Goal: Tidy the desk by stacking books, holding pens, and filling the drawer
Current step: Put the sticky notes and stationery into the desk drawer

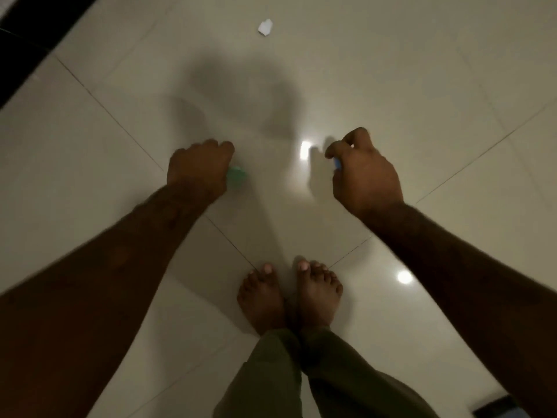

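Along the upper left edge, a dark strip (18,40) bordered the glossy tiled floor (90,131). The left hand (199,167) hung above the tiles, clenched round a small green object (237,176) that poked out beside its knuckles; blur hid what it was. Farther off, well apart from both hands, a white paper scrap (265,27) lay on the floor. Two bare feet (289,297) stood close together under olive trouser legs (271,372). The right hand (364,173), fingers curled, pinched a small blue object (337,164) at its fingertips, too blurred to identify. At the lower right corner, a dark item (497,408) lay partly cut off.
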Demonstrator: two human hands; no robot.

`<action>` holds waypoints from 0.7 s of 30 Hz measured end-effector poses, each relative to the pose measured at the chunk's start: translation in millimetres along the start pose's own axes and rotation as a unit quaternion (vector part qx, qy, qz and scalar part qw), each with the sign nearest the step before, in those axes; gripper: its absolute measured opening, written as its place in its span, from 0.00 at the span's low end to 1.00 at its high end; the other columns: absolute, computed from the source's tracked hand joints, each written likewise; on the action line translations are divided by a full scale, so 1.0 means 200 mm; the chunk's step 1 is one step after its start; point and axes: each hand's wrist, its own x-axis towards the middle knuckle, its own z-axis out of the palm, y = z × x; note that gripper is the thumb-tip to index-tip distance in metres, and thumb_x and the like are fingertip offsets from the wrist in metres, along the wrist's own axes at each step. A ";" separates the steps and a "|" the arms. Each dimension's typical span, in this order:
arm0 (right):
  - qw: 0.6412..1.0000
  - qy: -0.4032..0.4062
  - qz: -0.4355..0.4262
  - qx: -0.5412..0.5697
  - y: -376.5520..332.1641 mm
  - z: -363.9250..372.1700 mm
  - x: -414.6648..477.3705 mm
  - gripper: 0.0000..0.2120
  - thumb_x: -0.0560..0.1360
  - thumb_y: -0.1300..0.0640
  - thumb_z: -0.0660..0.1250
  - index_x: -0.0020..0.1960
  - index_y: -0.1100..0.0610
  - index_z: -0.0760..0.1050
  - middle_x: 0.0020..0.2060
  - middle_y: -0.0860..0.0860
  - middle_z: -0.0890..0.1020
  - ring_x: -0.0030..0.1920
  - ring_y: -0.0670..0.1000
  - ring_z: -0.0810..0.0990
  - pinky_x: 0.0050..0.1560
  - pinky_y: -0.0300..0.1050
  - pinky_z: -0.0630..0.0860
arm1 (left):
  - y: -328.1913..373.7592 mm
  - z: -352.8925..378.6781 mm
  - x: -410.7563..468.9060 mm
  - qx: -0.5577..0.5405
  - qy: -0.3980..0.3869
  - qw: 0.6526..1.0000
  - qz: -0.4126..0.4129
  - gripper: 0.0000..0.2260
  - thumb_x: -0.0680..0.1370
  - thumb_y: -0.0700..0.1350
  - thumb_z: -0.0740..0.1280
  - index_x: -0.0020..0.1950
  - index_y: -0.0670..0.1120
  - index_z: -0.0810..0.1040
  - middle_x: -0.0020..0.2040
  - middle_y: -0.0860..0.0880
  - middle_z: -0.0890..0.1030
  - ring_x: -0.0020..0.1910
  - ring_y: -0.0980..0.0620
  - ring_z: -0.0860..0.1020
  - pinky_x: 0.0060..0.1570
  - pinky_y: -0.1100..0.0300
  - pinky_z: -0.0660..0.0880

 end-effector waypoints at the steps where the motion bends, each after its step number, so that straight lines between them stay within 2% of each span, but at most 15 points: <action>1: 1.000 -0.001 -0.009 0.004 -0.06 -0.07 -0.05 0.20 0.73 0.66 0.65 0.63 0.54 0.75 0.60 0.55 0.71 0.46 0.59 0.79 0.39 0.52 0.80 | 0.00 -0.06 -0.08 -0.047 0.002 0.999 -0.007 0.11 0.75 0.43 0.68 0.55 0.45 0.71 0.51 0.41 0.77 0.51 0.36 0.77 0.43 0.49 0.71; 5: 0.999 -0.004 -0.040 0.034 -0.31 -0.41 -0.27 0.18 0.73 0.64 0.65 0.61 0.52 0.76 0.59 0.53 0.71 0.46 0.58 0.80 0.37 0.54 0.81 | 0.01 -0.34 -0.48 -0.250 -0.024 0.965 -0.074 0.10 0.75 0.47 0.69 0.48 0.51 0.68 0.44 0.42 0.81 0.45 0.36 0.80 0.42 0.50 0.75; 9: 0.996 -0.013 -0.074 0.052 -0.59 -0.81 -0.55 0.18 0.73 0.66 0.65 0.61 0.53 0.77 0.59 0.51 0.73 0.46 0.55 0.80 0.34 0.45 0.77 | 0.06 -0.63 -0.95 -0.440 -0.046 0.889 -0.118 0.11 0.74 0.45 0.71 0.47 0.55 0.69 0.41 0.48 0.81 0.40 0.42 0.82 0.36 0.49 0.80; 12: 0.991 -0.043 -0.104 0.068 -0.79 -1.14 -0.76 0.19 0.71 0.64 0.68 0.61 0.53 0.77 0.59 0.50 0.73 0.46 0.53 0.80 0.34 0.45 0.77 | 0.13 -0.89 -1.29 -0.558 -0.041 0.815 -0.150 0.11 0.75 0.43 0.72 0.50 0.58 0.75 0.46 0.50 0.82 0.42 0.47 0.82 0.32 0.52 0.80; 15: 0.986 -0.066 -0.140 0.064 -1.01 -1.52 -0.96 0.21 0.70 0.59 0.72 0.62 0.52 0.77 0.60 0.49 0.73 0.48 0.51 0.79 0.38 0.43 0.79 | 0.15 -1.18 -1.63 -0.643 -0.014 0.745 -0.178 0.12 0.75 0.43 0.73 0.56 0.54 0.78 0.51 0.48 0.82 0.48 0.44 0.83 0.37 0.51 0.81; 17: 0.981 -0.069 -0.173 0.062 -1.13 -1.73 -1.08 0.21 0.69 0.55 0.70 0.61 0.51 0.77 0.60 0.48 0.72 0.48 0.50 0.79 0.38 0.42 0.78 | 0.14 -1.34 -1.83 -0.678 0.020 0.714 -0.172 0.12 0.75 0.43 0.73 0.56 0.54 0.79 0.50 0.48 0.83 0.47 0.44 0.84 0.38 0.49 0.82; 19: 0.973 -0.075 -0.210 0.053 -1.26 -1.92 -1.20 0.22 0.67 0.53 0.66 0.61 0.49 0.77 0.60 0.46 0.72 0.48 0.50 0.79 0.37 0.41 0.75 | 0.10 -1.51 -2.05 -0.710 0.065 0.678 -0.179 0.12 0.73 0.43 0.73 0.54 0.54 0.81 0.49 0.47 0.84 0.46 0.43 0.84 0.35 0.49 0.82; 21: 0.964 -0.075 -0.252 0.038 -1.39 -2.06 -1.31 0.23 0.66 0.53 0.66 0.62 0.48 0.76 0.61 0.45 0.73 0.50 0.50 0.79 0.38 0.40 0.76 | 0.08 -1.64 -2.27 -0.737 0.107 0.639 -0.192 0.12 0.72 0.43 0.73 0.54 0.53 0.81 0.49 0.44 0.84 0.46 0.40 0.84 0.36 0.46 0.82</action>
